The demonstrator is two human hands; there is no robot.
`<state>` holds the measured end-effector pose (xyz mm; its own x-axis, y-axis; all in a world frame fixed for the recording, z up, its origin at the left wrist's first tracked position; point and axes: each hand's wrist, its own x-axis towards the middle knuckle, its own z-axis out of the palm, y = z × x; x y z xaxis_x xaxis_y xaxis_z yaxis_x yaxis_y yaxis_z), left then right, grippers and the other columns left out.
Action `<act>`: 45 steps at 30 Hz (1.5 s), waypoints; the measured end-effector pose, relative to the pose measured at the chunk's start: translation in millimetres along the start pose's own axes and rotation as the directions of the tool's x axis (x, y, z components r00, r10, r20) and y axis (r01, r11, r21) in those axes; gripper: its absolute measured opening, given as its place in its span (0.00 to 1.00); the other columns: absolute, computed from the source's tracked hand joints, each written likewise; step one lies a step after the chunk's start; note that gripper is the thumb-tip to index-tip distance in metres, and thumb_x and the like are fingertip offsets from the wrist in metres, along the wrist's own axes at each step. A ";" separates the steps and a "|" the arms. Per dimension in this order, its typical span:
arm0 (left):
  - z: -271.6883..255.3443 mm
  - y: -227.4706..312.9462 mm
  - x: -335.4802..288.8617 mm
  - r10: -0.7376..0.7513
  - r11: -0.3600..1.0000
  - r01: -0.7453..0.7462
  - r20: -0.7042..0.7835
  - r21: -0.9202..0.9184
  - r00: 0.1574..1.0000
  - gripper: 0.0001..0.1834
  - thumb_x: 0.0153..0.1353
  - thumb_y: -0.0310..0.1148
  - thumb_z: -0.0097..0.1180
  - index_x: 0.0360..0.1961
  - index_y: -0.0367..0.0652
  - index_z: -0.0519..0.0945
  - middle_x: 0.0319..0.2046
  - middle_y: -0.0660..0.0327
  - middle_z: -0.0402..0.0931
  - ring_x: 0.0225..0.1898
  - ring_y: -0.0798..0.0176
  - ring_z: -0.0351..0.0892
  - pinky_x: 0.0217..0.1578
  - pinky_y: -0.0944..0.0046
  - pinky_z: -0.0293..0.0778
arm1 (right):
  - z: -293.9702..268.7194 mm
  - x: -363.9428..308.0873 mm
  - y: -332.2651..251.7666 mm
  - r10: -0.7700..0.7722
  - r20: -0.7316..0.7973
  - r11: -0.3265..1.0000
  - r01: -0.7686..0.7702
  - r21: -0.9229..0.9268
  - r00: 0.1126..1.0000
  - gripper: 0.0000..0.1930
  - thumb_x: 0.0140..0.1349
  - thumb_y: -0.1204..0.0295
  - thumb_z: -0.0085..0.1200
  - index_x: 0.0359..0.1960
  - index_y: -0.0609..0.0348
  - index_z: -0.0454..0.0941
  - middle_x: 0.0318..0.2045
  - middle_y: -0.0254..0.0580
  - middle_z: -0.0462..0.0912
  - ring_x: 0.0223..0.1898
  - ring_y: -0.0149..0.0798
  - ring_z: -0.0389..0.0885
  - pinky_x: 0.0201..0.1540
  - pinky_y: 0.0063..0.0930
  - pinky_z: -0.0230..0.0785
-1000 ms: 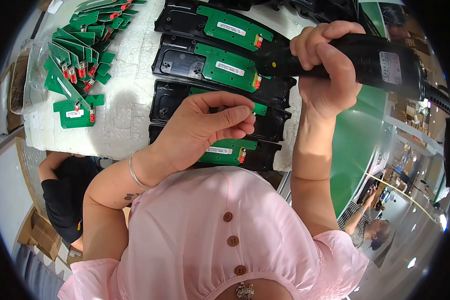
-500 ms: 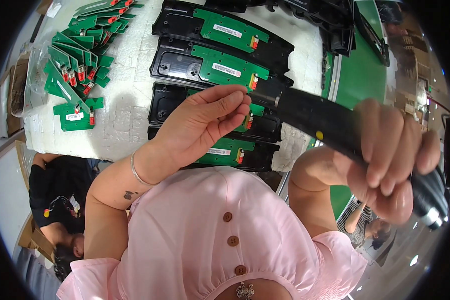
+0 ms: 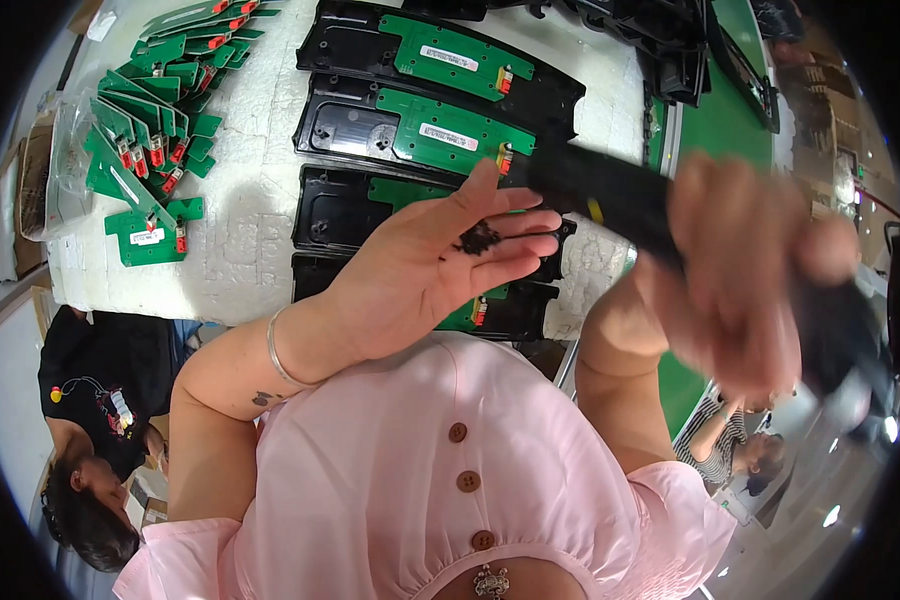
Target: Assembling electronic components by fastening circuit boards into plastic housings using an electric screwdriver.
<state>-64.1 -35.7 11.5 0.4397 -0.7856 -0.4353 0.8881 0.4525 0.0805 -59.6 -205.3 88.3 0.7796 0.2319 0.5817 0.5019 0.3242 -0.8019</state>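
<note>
My left hand [image 3: 435, 255] is palm up over the black plastic panels, fingers stretched out. A small heap of tiny dark screws [image 3: 478, 238] lies on its fingers. Blurred by motion, my right hand [image 3: 735, 265] is wrapped round a black electric screwdriver [image 3: 610, 200]. Its front end points left, just beyond my left fingertips; the bit is too blurred to make out. Several black panels lie in a column, each with a green circuit board [image 3: 450, 130] bearing a white label and a red-and-yellow connector. My left hand and forearm partly hide the nearer panels [image 3: 330, 210].
A heap of loose green circuit boards [image 3: 150, 120] with red connectors lies on the white foam surface [image 3: 250, 190] at the left. More black plastic parts [image 3: 630, 40] are stacked at the far right. Two other people [image 3: 100, 420] [image 3: 720, 450] are nearby, left and right.
My left hand has opened from a pinch near the screwdriver's bit, showing the screws, and has moved slightly right and nearer. The screwdriver and right hand have shifted left and upward.
</note>
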 end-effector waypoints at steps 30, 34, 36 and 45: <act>-19.2 8.5 -16.1 0.062 0.951 -0.079 0.066 0.298 0.996 0.13 0.62 0.32 0.39 0.44 0.35 0.68 0.37 0.51 0.73 0.39 0.61 0.76 0.38 0.71 0.74 | -6.8 19.6 53.0 0.077 -0.377 0.993 -0.103 -0.049 0.923 0.10 0.42 0.77 0.41 0.30 0.60 0.67 0.14 0.33 0.60 0.15 0.29 0.58 0.24 0.26 0.54; -18.0 7.2 -12.9 0.090 0.937 -0.090 0.016 0.338 0.996 0.09 0.60 0.30 0.44 0.38 0.37 0.70 0.34 0.56 0.74 0.35 0.65 0.76 0.35 0.74 0.75 | -7.4 8.4 0.7 0.025 -0.087 0.998 -0.020 0.057 0.996 0.17 0.34 0.85 0.48 0.30 0.55 0.63 0.16 0.26 0.63 0.18 0.25 0.61 0.24 0.19 0.50; -19.3 6.9 -11.3 0.125 0.939 -0.114 -0.012 0.324 0.992 0.08 0.59 0.30 0.46 0.37 0.37 0.71 0.32 0.58 0.74 0.34 0.67 0.76 0.34 0.75 0.75 | 16.1 5.5 -20.5 0.083 -0.173 0.991 -0.063 0.119 0.981 0.13 0.37 0.81 0.47 0.27 0.52 0.61 0.15 0.21 0.68 0.18 0.21 0.66 0.26 0.13 0.55; -23.4 -3.7 -4.0 0.058 0.994 -0.057 -0.013 0.093 0.998 0.10 0.56 0.32 0.51 0.37 0.37 0.74 0.31 0.61 0.75 0.31 0.70 0.76 0.32 0.77 0.74 | 21.2 -15.2 -33.8 0.090 -0.179 0.985 -0.061 0.161 0.980 0.11 0.39 0.77 0.47 0.25 0.50 0.60 0.16 0.24 0.69 0.19 0.22 0.67 0.30 0.14 0.58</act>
<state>-72.2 -24.4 -8.0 0.4890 -0.7521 -0.4418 0.8702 0.4551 0.1885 -96.3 -200.4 109.4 0.8760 0.0926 0.4733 0.3864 0.4524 -0.8038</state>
